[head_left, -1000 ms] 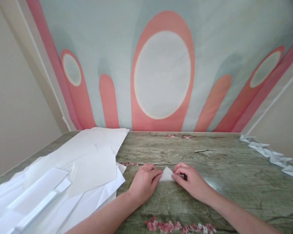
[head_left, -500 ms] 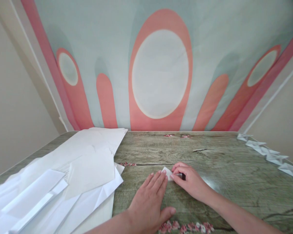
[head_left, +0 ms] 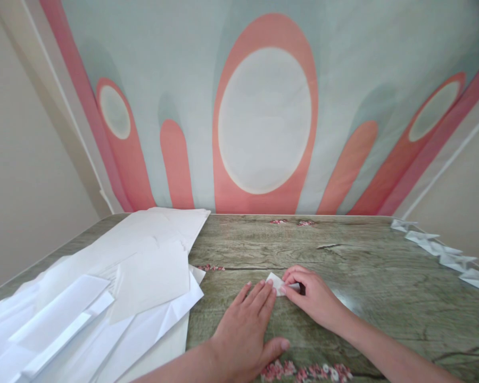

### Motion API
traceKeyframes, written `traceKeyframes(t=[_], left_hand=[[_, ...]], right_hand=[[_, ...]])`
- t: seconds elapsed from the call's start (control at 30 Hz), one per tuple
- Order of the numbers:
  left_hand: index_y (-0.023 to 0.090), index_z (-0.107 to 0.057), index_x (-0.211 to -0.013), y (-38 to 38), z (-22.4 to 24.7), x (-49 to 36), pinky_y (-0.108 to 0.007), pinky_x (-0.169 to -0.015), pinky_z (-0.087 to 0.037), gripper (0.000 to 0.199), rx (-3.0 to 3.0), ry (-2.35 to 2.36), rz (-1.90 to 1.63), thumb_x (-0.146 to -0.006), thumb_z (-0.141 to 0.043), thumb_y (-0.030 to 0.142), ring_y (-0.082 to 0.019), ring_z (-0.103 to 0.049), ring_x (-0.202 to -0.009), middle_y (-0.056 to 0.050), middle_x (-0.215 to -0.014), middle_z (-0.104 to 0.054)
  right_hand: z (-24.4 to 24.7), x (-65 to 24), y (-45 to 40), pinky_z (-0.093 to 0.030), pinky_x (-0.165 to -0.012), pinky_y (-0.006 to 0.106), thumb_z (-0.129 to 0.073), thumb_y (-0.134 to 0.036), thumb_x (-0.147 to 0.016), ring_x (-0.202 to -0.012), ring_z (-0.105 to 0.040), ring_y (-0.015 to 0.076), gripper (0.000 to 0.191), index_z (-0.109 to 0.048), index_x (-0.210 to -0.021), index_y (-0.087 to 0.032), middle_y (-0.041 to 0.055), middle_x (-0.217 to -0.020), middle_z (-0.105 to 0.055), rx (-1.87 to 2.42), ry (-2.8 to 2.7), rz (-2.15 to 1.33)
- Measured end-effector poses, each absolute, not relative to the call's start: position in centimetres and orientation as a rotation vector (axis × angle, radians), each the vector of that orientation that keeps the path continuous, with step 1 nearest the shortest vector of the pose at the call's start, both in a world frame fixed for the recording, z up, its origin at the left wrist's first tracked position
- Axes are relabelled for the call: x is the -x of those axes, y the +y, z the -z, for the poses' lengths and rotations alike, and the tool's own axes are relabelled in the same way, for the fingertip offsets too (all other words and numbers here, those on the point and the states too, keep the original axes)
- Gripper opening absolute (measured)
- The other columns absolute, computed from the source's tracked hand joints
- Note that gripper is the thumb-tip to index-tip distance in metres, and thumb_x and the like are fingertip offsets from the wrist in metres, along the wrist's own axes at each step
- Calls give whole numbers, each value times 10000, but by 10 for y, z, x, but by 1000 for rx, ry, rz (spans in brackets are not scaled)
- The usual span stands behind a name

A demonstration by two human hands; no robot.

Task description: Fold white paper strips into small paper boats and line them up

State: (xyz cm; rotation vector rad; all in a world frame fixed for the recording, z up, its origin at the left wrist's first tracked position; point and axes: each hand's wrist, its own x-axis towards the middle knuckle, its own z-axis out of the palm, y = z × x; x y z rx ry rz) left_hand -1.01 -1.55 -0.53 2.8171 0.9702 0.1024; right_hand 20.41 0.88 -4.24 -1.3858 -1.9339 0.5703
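Note:
A small folded piece of white paper (head_left: 275, 280) lies on the wood-patterned table between my hands. My left hand (head_left: 245, 324) rests flat with its fingers stretched out, fingertips touching the paper's left edge. From the other side, my right hand (head_left: 309, 295) pinches the paper between thumb and fingers. Part of the paper is hidden under the right hand's fingers.
Loose white sheets and folded strips (head_left: 151, 282) are piled on the table's left side. Along the right edge stands a row of several small folded paper pieces (head_left: 439, 247). Behind the table (head_left: 239, 239) hangs a green and coral patterned cloth (head_left: 263, 202).
The whole view has shifted very slightly, so everything sits a little further right. Both hands keep the same pose on the folded paper.

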Motion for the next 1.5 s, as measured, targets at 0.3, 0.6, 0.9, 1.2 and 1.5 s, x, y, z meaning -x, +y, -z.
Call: traceKeyframes(t=[0.3,0.6,0.9,1.2,1.5], left_hand=[[167,-195,-1419,-16,1,9,-395,-1097,-141,679,-2779,977,-96,-894,-237,595,-236,-182,-1346,-93,-1476,-196],[186,-189,-1420,-16,0,9,-407,-1083,-168,655,-2823,984,-94,-899,-260,576,-235,-213,-1336,-92,-1470,-218],[184,-251,-1401,-16,0,7,-414,-1074,-170,681,-2816,992,-97,-878,-243,620,-238,-222,-1331,-92,-1464,-240],[190,-252,-1401,-15,-1,7,-423,-1067,-179,686,-2832,988,-105,-874,-233,629,-246,-233,-1325,-91,-1455,-264],[185,-263,-1397,-15,-4,6,-443,-1055,-189,721,-2843,980,-107,-852,-260,656,-259,-256,-1312,-104,-1439,-297]], right_hand=[[36,-202,7,-419,-732,297,-568,-210,-769,-748,-586,164,112,-627,-675,-196,28,-809,-643,1400,-1930,-568],[34,-201,8,-427,-727,292,-563,-213,-771,-744,-591,163,124,-613,-658,-197,28,-797,-645,1407,-1934,-548],[38,-201,10,-422,-730,293,-570,-201,-754,-737,-593,161,106,-608,-655,-200,19,-780,-643,1394,-1946,-503],[41,-201,10,-409,-729,302,-563,-202,-759,-739,-576,161,91,-583,-670,-203,13,-775,-624,1400,-1969,-458],[42,-200,4,-430,-725,315,-551,-227,-774,-776,-553,178,34,-571,-791,-206,18,-813,-582,1454,-1937,-386]])
